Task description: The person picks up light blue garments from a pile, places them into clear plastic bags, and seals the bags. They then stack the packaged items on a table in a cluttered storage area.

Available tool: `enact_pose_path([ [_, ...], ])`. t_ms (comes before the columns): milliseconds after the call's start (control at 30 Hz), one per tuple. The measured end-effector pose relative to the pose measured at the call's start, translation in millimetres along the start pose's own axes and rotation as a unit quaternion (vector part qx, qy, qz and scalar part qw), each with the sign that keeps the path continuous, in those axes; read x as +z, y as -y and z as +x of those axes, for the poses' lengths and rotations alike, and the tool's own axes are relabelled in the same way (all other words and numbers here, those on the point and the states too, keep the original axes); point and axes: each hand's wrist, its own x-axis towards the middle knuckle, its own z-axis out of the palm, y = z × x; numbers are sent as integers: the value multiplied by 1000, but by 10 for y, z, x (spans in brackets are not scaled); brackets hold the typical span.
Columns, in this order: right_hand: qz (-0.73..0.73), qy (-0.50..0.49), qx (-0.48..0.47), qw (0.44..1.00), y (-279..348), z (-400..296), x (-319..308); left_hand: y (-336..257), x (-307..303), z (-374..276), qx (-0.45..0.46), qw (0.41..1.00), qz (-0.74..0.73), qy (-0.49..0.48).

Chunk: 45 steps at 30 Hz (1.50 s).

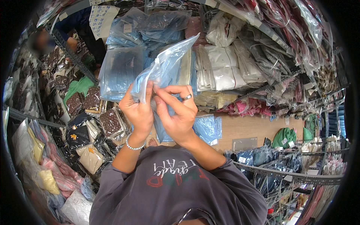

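A clear plastic bag with light blue folded cloth inside (166,67) is held up in front of my chest. My left hand (139,108), with a beaded bracelet at the wrist, pinches the bag's lower edge between thumb and fingers. Close beside it, my right hand (177,109), wearing a ring, has its thumb and forefinger near the same edge; whether they grip the plastic is unclear. Behind the held bag lie stacks of bagged light blue garments (121,73). To their right are bagged white garments (225,67).
Metal shelving (295,173) with bagged clothes surrounds me. Bagged brown patterned garments (112,121) pile up at the left. Another blue bag (206,128) lies on the wooden floor (242,126), near a green bundle (284,137). Another person (71,43) is at the upper left.
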Motion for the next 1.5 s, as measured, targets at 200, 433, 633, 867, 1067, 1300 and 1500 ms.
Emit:
enact_pose_path([
  [200, -12, 41, -2, 999, 24, 18, 37, 39, -35, -14, -13, 1000, -6, 2],
  [433, -56, 39, 0, 998, 101, 0, 97, -75, 14, -44, -55, 997, -47, -13],
  [633, -48, 20, -27, 998, 97, -26, 98, 4, -72, -73, -59, 996, -67, -22],
  [867, -87, 48, -20, 995, 179, -11, 60, -30, -64, -98, -80, 992, -98, -21],
  [1067, -80, 45, 9, 996, 243, -35, 54, 76, -122, -85, -82, 995, -57, -11],
  [1300, -75, 39, 11, 996, 162, -54, 45, 29, -59, -60, -45, 997, -58, -8],
  [1500, 36, -16, 42, 998, 2, 56, -157, -52, -66, 19, -96, 988, -117, 31],
])
